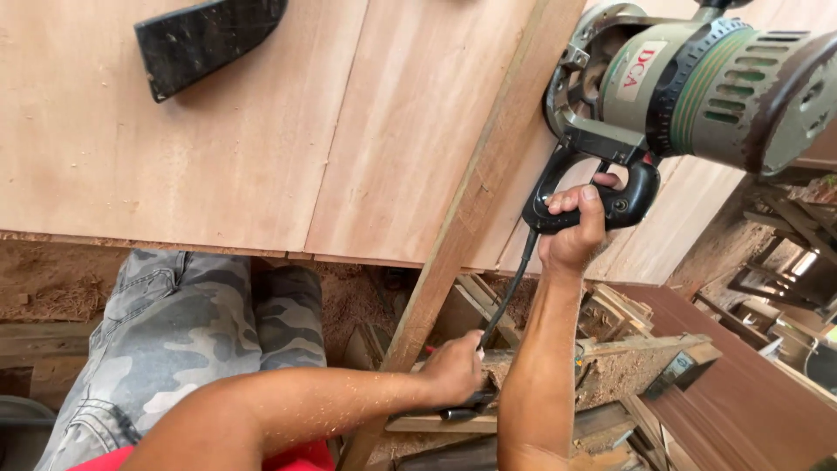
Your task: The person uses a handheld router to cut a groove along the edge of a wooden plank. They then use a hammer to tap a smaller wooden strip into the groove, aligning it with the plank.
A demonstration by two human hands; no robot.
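Observation:
My right hand (pixel 575 231) grips the black handle of a grey-green electric router (pixel 697 83), which rests against a long wooden batten (pixel 475 205) lying across pale plywood sheets (pixel 261 131). Lower down, my left hand (pixel 455 366) is closed around the router's black power cord (pixel 510 292) near the batten's lower end. Sawdust speckles both forearms.
A black flat tool piece (pixel 205 39) lies on the plywood at the upper left. Camouflage trousers (pixel 183 340) show below the board edge. Stacked timber offcuts (pixel 610 349) and a dark brown panel (pixel 741 392) lie at the lower right, with sawdust on the ground.

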